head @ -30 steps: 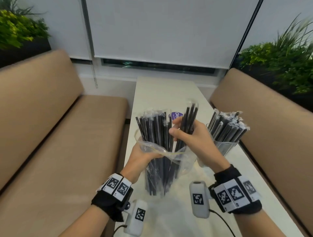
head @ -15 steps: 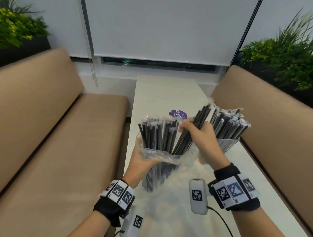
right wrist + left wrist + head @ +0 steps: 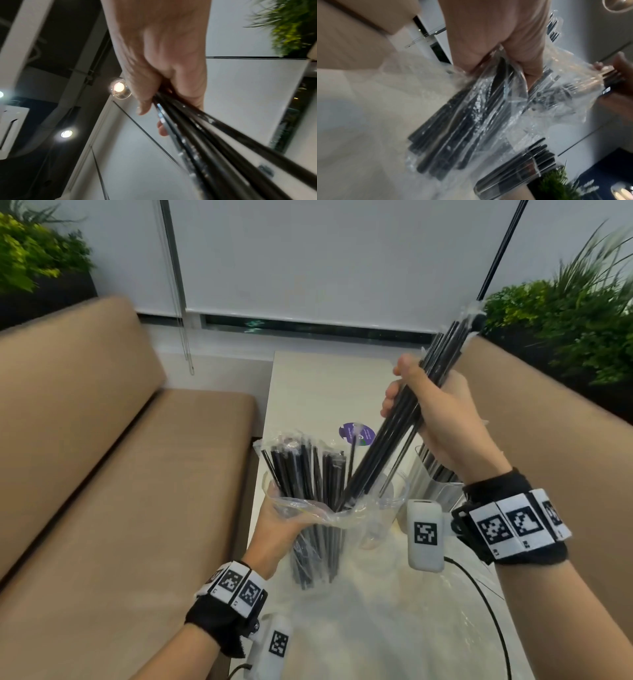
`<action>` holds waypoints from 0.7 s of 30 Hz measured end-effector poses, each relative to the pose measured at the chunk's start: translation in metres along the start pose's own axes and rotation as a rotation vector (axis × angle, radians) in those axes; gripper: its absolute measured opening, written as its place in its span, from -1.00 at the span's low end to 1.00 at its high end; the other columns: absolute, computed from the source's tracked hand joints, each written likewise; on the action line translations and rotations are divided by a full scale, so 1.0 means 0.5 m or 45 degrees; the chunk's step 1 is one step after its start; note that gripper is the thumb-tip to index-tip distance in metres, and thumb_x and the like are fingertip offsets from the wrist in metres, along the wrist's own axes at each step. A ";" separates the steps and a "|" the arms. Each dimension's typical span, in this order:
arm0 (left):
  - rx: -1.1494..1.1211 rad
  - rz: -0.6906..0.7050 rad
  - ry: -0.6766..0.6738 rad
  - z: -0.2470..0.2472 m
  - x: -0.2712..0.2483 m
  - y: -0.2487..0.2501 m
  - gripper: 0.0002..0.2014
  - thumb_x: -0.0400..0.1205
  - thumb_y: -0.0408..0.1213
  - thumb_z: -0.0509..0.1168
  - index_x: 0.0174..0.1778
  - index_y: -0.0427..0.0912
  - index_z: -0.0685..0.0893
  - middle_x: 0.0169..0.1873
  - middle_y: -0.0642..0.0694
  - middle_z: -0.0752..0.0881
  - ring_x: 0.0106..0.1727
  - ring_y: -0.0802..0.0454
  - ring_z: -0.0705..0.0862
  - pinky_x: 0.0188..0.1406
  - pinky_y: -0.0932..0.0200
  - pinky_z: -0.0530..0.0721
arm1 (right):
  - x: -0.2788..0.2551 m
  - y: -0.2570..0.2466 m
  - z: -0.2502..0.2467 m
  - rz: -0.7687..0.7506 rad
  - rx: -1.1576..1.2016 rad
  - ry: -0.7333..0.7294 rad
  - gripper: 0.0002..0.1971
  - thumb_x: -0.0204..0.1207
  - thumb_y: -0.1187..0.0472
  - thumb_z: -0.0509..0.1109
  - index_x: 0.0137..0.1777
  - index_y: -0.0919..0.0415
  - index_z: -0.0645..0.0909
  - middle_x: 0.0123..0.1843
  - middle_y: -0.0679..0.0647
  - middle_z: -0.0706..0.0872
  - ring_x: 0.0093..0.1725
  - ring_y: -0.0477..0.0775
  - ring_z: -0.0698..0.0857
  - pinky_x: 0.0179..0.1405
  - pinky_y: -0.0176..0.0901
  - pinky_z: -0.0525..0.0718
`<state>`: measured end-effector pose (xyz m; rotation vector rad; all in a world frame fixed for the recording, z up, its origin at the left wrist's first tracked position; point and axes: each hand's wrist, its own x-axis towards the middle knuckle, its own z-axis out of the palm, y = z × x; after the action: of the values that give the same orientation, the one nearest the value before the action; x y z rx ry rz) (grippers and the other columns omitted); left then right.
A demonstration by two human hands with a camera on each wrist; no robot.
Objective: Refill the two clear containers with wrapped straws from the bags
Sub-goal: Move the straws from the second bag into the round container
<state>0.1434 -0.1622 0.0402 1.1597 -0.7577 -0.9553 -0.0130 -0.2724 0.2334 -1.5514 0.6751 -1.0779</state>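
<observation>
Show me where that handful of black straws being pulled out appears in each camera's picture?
Head: handful of black straws, centre-right, gripped by the right hand.
Left wrist: far right edge, blurred.
Right wrist: centre to lower right.
Shared landmark: that right hand.

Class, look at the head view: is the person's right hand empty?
No: the right hand grips a bundle of black straws, drawn up out of the bag that the left hand holds.

We see a clear bag (image 3: 308, 508) of upright black wrapped straws (image 3: 305, 470), a slanted bunch of straws (image 3: 404, 419) half drawn out of it, and a straw-filled clear container (image 3: 435, 477) just beside it.
</observation>
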 end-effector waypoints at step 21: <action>0.024 0.072 0.203 -0.054 -0.028 -0.014 -0.92 0.42 -0.61 0.49 -0.26 -0.38 0.83 -0.34 -0.16 0.87 -0.24 0.01 0.84 -0.22 0.32 0.74 | 0.059 -0.020 -0.078 -0.245 0.154 0.454 -0.90 0.64 0.27 0.34 -0.05 0.24 0.47 -0.44 0.05 0.67 -0.40 0.10 0.72 -0.09 0.18 0.79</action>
<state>0.1598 -0.1397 0.0264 1.2095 -0.6689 -0.7998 -0.0368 -0.3123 0.2520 -1.3524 0.6929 -1.5347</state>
